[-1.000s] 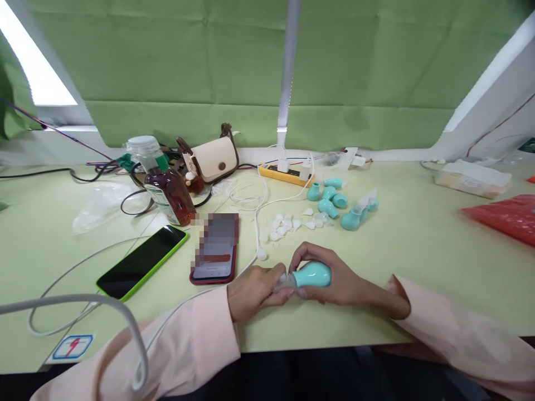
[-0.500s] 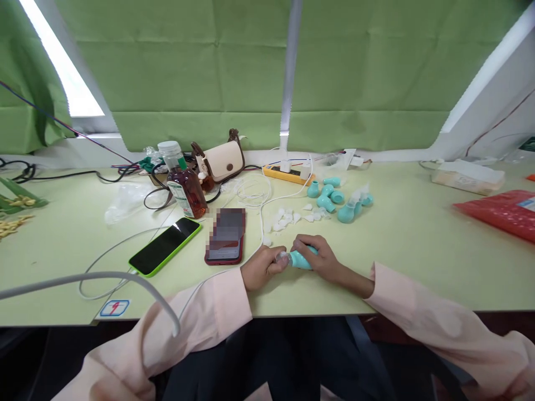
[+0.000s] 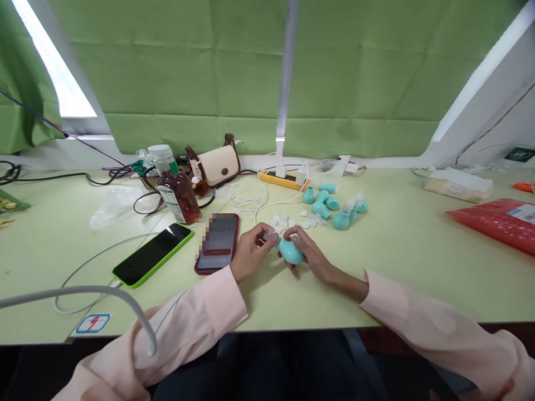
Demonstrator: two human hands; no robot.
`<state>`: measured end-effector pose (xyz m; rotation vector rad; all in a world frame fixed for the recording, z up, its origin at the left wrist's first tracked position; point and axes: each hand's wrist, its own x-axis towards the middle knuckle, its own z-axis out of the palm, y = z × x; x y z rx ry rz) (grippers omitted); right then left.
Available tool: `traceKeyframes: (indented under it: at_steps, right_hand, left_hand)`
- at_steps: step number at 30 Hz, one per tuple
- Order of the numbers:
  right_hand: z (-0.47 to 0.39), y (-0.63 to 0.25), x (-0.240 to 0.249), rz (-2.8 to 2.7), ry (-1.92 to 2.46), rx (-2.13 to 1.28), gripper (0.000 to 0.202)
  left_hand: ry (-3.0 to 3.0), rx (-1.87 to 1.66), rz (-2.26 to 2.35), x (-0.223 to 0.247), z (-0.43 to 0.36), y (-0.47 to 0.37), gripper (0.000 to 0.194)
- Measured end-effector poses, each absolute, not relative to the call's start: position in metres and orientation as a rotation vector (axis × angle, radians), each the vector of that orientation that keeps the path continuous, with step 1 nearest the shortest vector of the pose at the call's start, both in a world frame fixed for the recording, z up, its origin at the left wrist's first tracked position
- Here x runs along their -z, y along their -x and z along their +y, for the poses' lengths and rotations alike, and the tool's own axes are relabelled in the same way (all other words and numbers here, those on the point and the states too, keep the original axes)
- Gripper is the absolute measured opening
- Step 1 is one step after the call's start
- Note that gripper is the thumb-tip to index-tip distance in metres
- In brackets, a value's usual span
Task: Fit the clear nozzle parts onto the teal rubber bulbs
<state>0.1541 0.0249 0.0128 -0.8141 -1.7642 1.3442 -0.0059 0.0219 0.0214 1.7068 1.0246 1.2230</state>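
A glossy turquoise bulb-shaped piece (image 3: pixel 291 252) is held above the table, its round end toward me and its narrow neck up and to the left. My right hand (image 3: pixel 311 257) is closed around its right side, fingers beneath and thumb on top. At the neck, my left hand (image 3: pixel 253 250) pinches a small translucent cap-like piece (image 3: pixel 271 236), partly hidden by the fingers. Just beyond lie several loose translucent white pieces (image 3: pixel 311 221). Several more turquoise bulbs (image 3: pixel 321 209) rest behind them, and a few turquoise bulbs with translucent tops (image 3: pixel 341 219) stand to the right.
To the left lie a red-cased phone (image 3: pixel 218 243) and a green-cased phone (image 3: pixel 152 254) on a white cable. A bottle of dark red liquid (image 3: pixel 179 195), a cream handbag (image 3: pixel 219 166) and a yellow power strip (image 3: pixel 282 179) stand behind. A red plastic package (image 3: pixel 495 223) lies at right.
The turquoise bulb has turned so its round end faces me, and my right hand now holds it from the side and below. My left hand has moved slightly up and left. The view has shifted.
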Motion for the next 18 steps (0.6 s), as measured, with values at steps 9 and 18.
traceKeyframes:
  at_steps: [9,18]
  right_hand:
    - [0.096,-0.184,-0.015,-2.234,0.967,-0.087,0.031]
    - [0.096,-0.175,-0.012,-2.498,0.922,0.124,0.03]
  left_hand:
    - [-1.578,-1.538,1.084,-0.021,0.02,0.008,0.019]
    - [-1.645,-1.245,0.999,-0.016,0.013,0.007,0.027]
